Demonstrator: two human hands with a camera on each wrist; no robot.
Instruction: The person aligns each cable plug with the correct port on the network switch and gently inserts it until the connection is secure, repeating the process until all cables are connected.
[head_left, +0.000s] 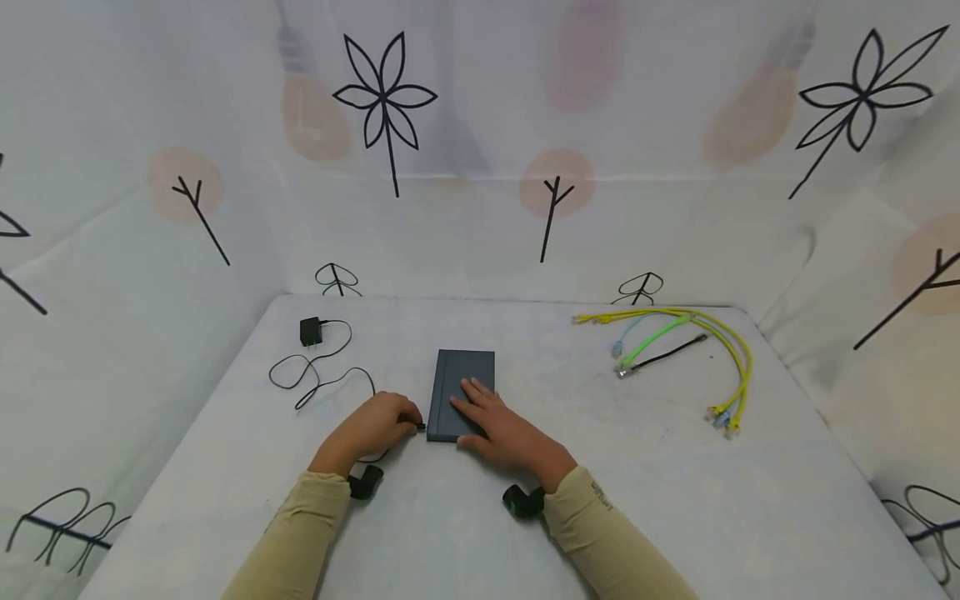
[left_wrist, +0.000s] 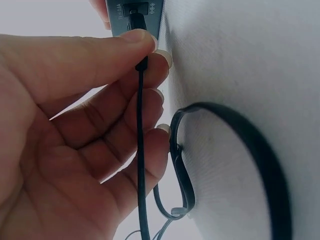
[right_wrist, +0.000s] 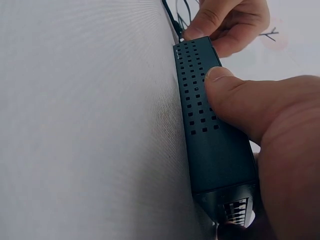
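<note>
A flat dark grey network switch [head_left: 459, 367] lies on the table, its vented side [right_wrist: 220, 155] facing the right wrist camera. My left hand [head_left: 381, 423] pinches a black power plug [left_wrist: 137, 21] between thumb and index finger, its tip right at the power jack [left_wrist: 142, 7]. From the plug, the thin black cord [left_wrist: 141, 125] runs down past my other fingers. My right hand [head_left: 504, 427] rests on the switch with fingers spread over its top; the thumb [right_wrist: 225, 82] presses the vented side. A network port [right_wrist: 238, 211] shows at the near end in the right wrist view.
A black power adapter [head_left: 311, 331] lies at the back left, its cord looped on the white table [head_left: 450, 533]. At the back right lie several yellow network cables [head_left: 738, 354], a green one [head_left: 654, 337], a black one [head_left: 667, 354] and light blue ones. Patterned white fabric stands behind.
</note>
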